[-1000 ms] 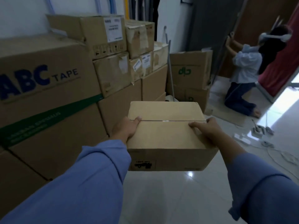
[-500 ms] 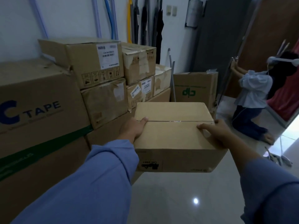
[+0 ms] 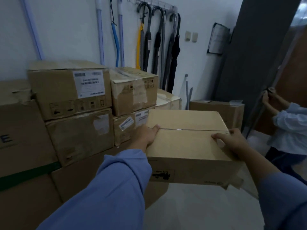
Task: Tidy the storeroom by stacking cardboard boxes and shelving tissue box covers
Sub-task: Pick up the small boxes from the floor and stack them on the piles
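A taped brown cardboard box [image 3: 187, 145] hangs in the air in front of me, carried between both hands. My left hand [image 3: 147, 136] grips its left side with the thumb lying on the top flap. My right hand [image 3: 230, 141] holds the right side, thumb and fingers curled over the top edge. The box is level with the upper rows of the stacked cardboard boxes [image 3: 74, 103] on my left. Its underside and my fingers beneath it are hidden.
Large cartons [image 3: 20, 146] fill the left. A smaller box pile [image 3: 167, 100] stands behind the carried box, another carton [image 3: 232, 112] by the grey panel [image 3: 249, 63]. Umbrellas [image 3: 159, 44] hang on the wall. A person [image 3: 289, 123] crouches at the right. Pale floor [image 3: 199, 208] lies below.
The box has risen with both hands still on it, and my view has tilted up toward the wall and the top of the stack.
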